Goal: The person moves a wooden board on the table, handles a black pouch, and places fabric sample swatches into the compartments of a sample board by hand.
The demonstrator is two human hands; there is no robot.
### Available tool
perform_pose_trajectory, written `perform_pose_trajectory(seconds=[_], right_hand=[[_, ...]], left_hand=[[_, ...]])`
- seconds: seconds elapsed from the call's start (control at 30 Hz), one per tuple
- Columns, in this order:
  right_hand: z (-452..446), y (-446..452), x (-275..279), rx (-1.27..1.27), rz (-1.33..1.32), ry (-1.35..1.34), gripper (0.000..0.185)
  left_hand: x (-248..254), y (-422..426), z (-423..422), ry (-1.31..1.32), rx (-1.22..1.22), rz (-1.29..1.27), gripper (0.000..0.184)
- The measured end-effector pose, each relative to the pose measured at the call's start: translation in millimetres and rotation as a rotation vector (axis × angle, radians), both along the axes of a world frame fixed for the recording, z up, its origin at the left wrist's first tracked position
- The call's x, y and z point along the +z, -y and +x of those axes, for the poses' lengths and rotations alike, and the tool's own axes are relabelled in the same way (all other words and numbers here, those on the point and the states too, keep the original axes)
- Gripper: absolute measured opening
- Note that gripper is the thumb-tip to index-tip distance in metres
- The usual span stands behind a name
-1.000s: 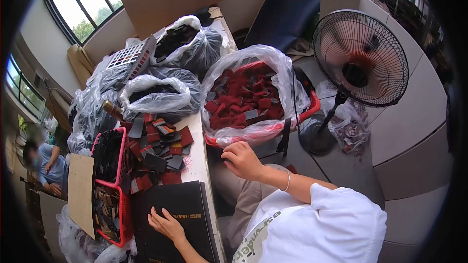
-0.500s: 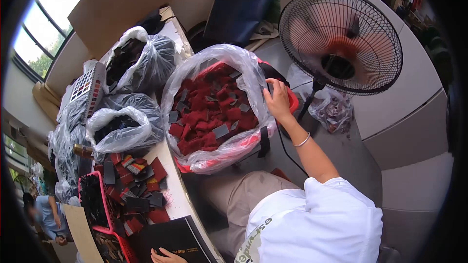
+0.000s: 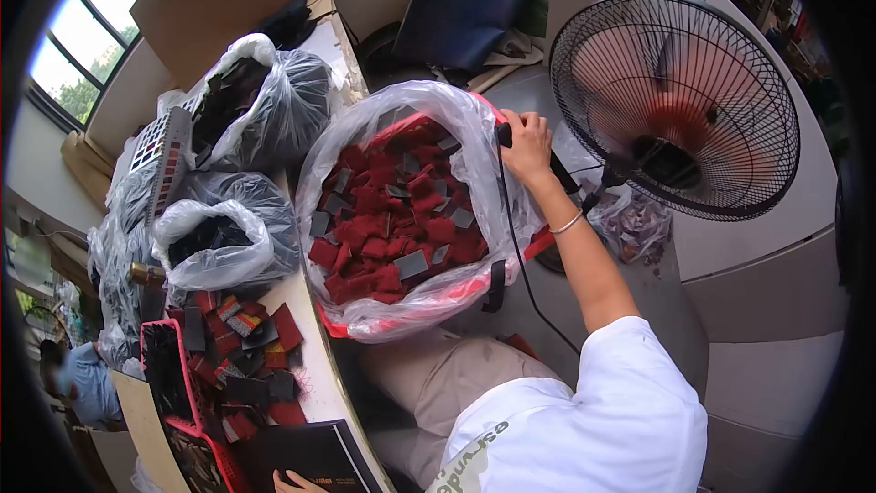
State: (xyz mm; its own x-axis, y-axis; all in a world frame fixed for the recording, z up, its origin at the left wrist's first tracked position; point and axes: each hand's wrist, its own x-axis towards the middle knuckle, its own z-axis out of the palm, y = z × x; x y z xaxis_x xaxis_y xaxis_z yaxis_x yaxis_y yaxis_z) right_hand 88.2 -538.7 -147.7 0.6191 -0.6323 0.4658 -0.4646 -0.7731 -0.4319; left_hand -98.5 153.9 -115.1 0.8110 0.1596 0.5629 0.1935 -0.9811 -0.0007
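My right hand (image 3: 527, 148) is closed around a black corded tool (image 3: 563, 175) at the far right rim of a red basket (image 3: 540, 242). The tool's kind is hidden by my fingers; a black cord (image 3: 522, 260) runs from its end down toward my lap. A clear plastic bag (image 3: 319, 160) lines the basket, heaped with dark red fuzzy pieces (image 3: 374, 246) and small grey squares (image 3: 411, 265). At the bottom edge, my left hand (image 3: 297, 484) is partly in view, fingers stretched out on a flat black book or box (image 3: 301, 452).
On the table (image 3: 319, 374) lie loose red and grey pieces (image 3: 242, 338), a pink basket (image 3: 185, 374) and plastic bags of dark pieces (image 3: 283, 100). A fan (image 3: 671, 105) stands at right, near a bag (image 3: 630, 224) on the floor. A person (image 3: 89, 383) is far left.
My right hand, earlier loosely open at the basket's edge, has moved up slightly and closed on the black corded tool. The tool's cord has lifted across the basket's side. The view has shifted slightly.
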Motion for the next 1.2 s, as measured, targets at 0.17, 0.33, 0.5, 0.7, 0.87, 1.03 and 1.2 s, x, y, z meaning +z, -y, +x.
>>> perform_pose_trajectory(seconds=[0.17, 0.33, 0.5, 0.7, 0.87, 1.03, 1.2], right_hand=[[21.2, 16.7, -9.0, 0.138, 0.063, 0.045, 0.026], [5.4, 30.4, -15.9, 0.216, 0.078, 0.2, 0.023], [-12.8, 25.3, -1.7, 0.289, 0.179, 0.465, 0.024], [-24.4, -20.2, 78.0, 0.341, 0.044, 0.665, 0.022], [-25.3, -20.9, 119.4, 0.345, -0.113, 0.804, 0.022], [-29.0, -52.6, 166.1, 0.384, -0.154, 0.858, 0.023], [-34.1, -82.4, 217.3, 0.465, -0.162, 0.946, 0.022]], left_hand=[[-4.9, -8.4, 0.4, -0.079, 0.089, -0.302, 0.033], [2.0, -3.8, 2.2, -0.081, 0.101, -0.315, 0.032], [1.4, -5.6, 0.5, -0.09, 0.096, -0.317, 0.034], [-5.2, -13.1, -0.2, -0.1, 0.075, -0.28, 0.035], [-7.1, -15.5, 0.3, -0.115, 0.062, -0.241, 0.036], [-3.4, -9.4, 1.9, -0.153, 0.091, -0.159, 0.038], [45.0, 104.2, 39.2, -0.011, -0.209, -0.5, 0.039]])
